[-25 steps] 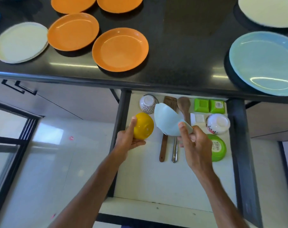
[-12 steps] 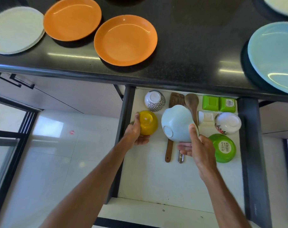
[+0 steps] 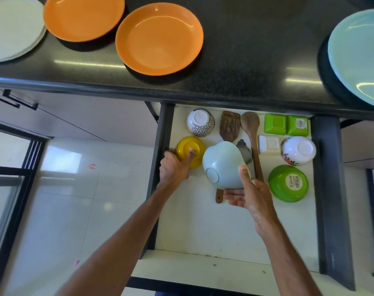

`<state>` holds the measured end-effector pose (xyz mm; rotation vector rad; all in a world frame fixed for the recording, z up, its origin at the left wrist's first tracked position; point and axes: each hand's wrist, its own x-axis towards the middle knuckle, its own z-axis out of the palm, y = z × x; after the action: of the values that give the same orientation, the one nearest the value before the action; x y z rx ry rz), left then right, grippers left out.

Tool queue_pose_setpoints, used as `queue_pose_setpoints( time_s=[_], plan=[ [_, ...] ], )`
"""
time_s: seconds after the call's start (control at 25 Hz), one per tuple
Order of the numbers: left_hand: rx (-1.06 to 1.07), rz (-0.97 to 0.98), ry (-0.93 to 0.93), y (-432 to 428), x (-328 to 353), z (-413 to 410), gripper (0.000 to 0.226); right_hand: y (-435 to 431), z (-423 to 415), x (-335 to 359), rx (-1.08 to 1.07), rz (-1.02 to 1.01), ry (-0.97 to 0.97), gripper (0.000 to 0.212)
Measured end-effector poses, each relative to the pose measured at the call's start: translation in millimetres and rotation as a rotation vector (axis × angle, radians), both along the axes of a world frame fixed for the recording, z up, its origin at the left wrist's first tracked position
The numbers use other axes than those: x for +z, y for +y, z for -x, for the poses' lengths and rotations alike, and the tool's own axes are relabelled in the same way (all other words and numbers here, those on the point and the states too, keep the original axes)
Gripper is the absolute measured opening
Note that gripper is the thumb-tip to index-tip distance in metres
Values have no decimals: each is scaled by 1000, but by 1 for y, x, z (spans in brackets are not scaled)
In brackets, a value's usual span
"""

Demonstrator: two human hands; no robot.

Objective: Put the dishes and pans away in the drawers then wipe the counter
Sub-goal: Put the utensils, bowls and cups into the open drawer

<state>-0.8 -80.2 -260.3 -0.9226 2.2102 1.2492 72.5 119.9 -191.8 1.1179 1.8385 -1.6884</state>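
The left hand [image 3: 174,168] is gripping the round yellow bowl [image 3: 187,146], upside down at the left edge of the open white drawer [image 3: 203,227]; the right hand [image 3: 249,195] is holding the round pale-blue bowl [image 3: 223,163] tilted above the drawer's middle.

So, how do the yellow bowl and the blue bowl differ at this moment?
Size: the yellow bowl is smaller than the blue bowl. Pose: the yellow bowl lies base-up and level at the drawer's left side; the blue bowl is tilted, base toward the camera. Grip: the left hand's thumb presses the yellow bowl's base; the right hand holds the blue bowl between thumb and fingers. Both are plain-coloured and in hand.
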Motion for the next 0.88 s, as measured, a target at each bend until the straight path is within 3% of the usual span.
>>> queue_pose_setpoints(
  time_s=[0.2, 0.28, 0.48, 0.56, 0.72, 0.8, 0.88],
  plan=[
    [-73, 43, 26, -5, -5, -3, 93, -1, -11, -1, 18, 32, -15, 63],
    [-167, 157, 40, -6, 0, -2, 98, -1, -13, -1, 27, 31, -9, 63],
    [-311, 327, 30, -6, 26, -11, 76, -2, -14, 4, 64, 85, -49, 63],
    [-357, 221, 72, -16, 32, -22, 64, -3, -18, 4, 122, 154, -132, 68],
    [-334, -326, -109, -40, 41, -54, 77, -14, -24, -13, 281, 219, -325, 76],
    [-415, -287, -162, -43, 36, -68, 77, -24, -24, -28, 312, 181, -350, 76],
    [-406, -147, -181, -41, 24, -76, 90, -35, -24, -41, 364, 102, -334, 77]
  ],
)
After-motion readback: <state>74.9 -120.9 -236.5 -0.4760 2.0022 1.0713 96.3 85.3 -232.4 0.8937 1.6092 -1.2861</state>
